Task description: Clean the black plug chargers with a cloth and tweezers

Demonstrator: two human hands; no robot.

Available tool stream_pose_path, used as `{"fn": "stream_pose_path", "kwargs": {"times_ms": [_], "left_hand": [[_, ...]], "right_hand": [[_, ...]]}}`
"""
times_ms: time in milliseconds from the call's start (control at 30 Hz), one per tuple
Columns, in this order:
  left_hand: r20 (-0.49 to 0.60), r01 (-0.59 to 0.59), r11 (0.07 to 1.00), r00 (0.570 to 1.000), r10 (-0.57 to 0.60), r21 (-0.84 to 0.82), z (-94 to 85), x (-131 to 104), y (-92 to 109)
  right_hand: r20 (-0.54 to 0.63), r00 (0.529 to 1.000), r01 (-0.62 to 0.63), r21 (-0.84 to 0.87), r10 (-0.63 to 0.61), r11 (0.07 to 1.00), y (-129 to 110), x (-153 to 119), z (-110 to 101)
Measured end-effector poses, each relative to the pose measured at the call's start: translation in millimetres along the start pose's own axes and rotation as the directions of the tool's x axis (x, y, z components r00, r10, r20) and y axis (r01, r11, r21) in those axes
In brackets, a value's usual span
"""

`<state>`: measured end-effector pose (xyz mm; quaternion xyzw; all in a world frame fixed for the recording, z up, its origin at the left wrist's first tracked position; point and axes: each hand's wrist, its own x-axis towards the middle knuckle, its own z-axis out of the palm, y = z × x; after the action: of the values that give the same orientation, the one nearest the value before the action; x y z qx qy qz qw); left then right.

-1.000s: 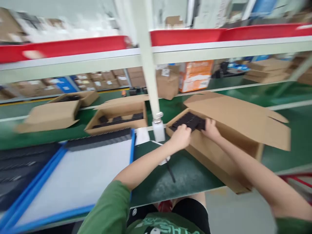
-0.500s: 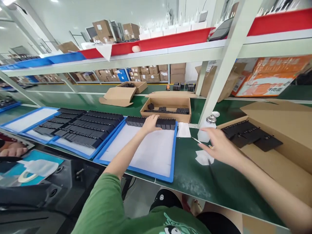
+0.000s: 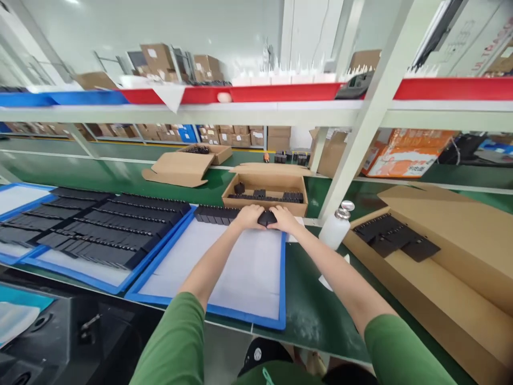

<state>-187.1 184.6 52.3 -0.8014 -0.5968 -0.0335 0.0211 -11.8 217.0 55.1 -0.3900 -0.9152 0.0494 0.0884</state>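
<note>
A row of small black blocks (image 3: 216,214) runs along the far edge of a blue-framed tray (image 3: 282,289) with a white bottom. My left hand (image 3: 249,216) is closed over the row right of its middle. My right hand (image 3: 282,218) grips its right end, thumb towards the left thumb. Between the thumbs a few dark block faces show; the fingers hide the others. A white pump-top bottle (image 3: 335,230) stands right of my right forearm. White paper (image 3: 295,231) lies by the tray's far right corner, partly covered by my arm.
Left of the tray, more trays hold several rows of black pieces (image 3: 116,227). An open carton (image 3: 265,193) with black parts stands just behind the row. At right, a large open carton (image 3: 435,289) holds black pieces. A shelf post (image 3: 356,155) rises beside the bottle.
My right hand has moved left from beside the bottle to the right end of the block row. My left hand stays on the row. The view has shifted.
</note>
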Motion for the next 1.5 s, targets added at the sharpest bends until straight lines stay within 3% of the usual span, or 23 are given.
{"fn": "stream_pose_path", "kwargs": {"times_ms": [200, 333, 433, 533, 633, 733, 900, 1033, 1100, 1200, 1267, 1400, 1500], "left_hand": [[-0.115, 0.02, 1.0, 0.993, -0.018, 0.021, -48.0, -19, 25], [-0.143, -0.055, 0.998, 0.988, 0.059, 0.036, -68.1, -57, 86], [0.002, -0.21, 0.975, 0.978, 0.21, 0.07, -56.7, -85, 146], [0.082, -0.316, 0.949, 0.946, 0.314, 0.01, -26.7, -92, 195], [0.117, -0.363, 0.931, 0.923, 0.365, -0.041, 0.0, -84, 225], [0.128, -0.364, 0.929, 0.92, 0.37, -0.067, 9.0, -82, 240], [0.087, -0.278, 0.958, 0.955, 0.284, -0.072, -2.3, -104, 237], [0.025, -0.176, 0.981, 0.984, 0.179, -0.087, -9.6, -130, 210], [-0.079, -0.101, 0.985, 0.993, 0.091, -0.14, -11.9, -146, 189], [-0.237, 0.08, 0.972, 0.962, -0.134, -0.221, -15.3, -171, 157], [-0.267, 0.212, 0.949, 0.924, -0.273, -0.234, -16.2, -188, 138], [-0.185, 0.399, 0.886, 0.876, -0.445, -0.238, -9.9, -214, 113], [-0.119, 0.445, 0.863, 0.869, -0.481, -0.24, 0.1, -224, 106]], "right_hand": [[-0.077, 0.996, -0.037, 0.063, 0.042, 0.997, -7, -34, -50], [-0.067, 0.997, -0.032, 0.154, 0.043, 0.988, -5, -115, -67], [0.027, 0.998, -0.061, 0.243, 0.056, 0.968, 0, -192, -52], [0.08, 0.988, -0.148, 0.291, 0.13, 0.945, 14, -251, -25], [0.098, 0.97, -0.241, 0.297, 0.222, 0.924, 32, -283, -6], [0.095, 0.948, -0.317, 0.276, 0.302, 0.907, 42, -295, -4], [0.077, 0.955, -0.297, 0.273, 0.287, 0.915, 31, -299, -17], [0.07, 0.968, -0.249, 0.286, 0.239, 0.925, 18, -295, -25], [0.051, 0.974, -0.225, 0.298, 0.22, 0.928, 12, -285, -31], [0.004, 0.985, -0.163, 0.323, 0.171, 0.932, -3, -250, -38], [-0.007, 0.994, -0.098, 0.344, 0.106, 0.934, -19, -216, -36], [0.038, 0.999, 0.006, 0.35, -0.021, 0.937, -59, -144, -8], [0.084, 0.996, -0.014, 0.327, -0.014, 0.945, -76, -118, 13]]}}
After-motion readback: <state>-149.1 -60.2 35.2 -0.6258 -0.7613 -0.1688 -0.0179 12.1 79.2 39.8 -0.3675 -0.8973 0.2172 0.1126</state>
